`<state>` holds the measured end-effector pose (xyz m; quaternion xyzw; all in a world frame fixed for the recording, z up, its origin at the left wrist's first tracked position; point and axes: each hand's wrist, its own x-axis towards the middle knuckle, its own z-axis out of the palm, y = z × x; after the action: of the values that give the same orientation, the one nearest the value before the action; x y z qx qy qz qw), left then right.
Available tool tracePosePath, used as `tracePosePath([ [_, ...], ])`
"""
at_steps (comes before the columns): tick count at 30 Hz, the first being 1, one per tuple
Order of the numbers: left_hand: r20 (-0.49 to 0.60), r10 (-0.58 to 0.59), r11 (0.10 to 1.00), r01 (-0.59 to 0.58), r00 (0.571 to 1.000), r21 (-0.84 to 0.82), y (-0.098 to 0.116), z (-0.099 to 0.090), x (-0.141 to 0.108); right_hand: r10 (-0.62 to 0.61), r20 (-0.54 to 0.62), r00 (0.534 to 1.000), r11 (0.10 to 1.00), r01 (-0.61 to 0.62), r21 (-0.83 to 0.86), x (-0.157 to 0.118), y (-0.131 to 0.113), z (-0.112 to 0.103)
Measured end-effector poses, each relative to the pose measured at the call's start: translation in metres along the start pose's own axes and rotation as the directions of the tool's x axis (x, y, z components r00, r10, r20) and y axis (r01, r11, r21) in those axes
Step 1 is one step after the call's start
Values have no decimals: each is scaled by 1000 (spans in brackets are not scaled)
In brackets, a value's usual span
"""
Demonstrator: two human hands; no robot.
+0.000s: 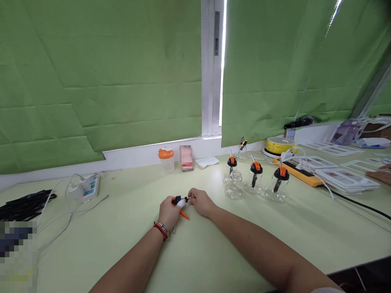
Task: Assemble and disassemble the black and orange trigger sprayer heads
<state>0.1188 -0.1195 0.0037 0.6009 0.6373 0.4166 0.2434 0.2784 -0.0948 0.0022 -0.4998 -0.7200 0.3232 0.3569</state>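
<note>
Above the middle of the table, my left hand (170, 213) is closed around a black cap (176, 200) with an orange lever (184, 214) sticking out below. My right hand (201, 202) meets it from the right, fingertips pinched at the end of a small dark and silvery part (186, 199) that juts from the cap. What exactly those fingertips grip is too small to make out. To the right stands an uncapped glass jar (234, 190). Close by are glass jars with black and orange caps and metal tubes, one of them at the front right (281, 175).
An orange-lidded cup (166, 159) and a pink box (186, 158) stand by the wall. On the left are a power strip (91, 188), cables and black strips (24, 203). An orange power strip (297, 173), a yellow reel (279, 145) and stacked white sheets (348, 179) lie right. Another person's hand (380, 175) shows there.
</note>
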Motion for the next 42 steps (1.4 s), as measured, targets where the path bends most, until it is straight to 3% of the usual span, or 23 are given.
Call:
tracePosePath([
  [34,-5,2,1000,-2,1000,3,5,-2,-2,5,41,999,994,0,-109,0,-2,3],
  [42,-19,-14,1000,14,1000,13,3,-1,-1,66,16,998,991,-64,-121,0,-9,2],
])
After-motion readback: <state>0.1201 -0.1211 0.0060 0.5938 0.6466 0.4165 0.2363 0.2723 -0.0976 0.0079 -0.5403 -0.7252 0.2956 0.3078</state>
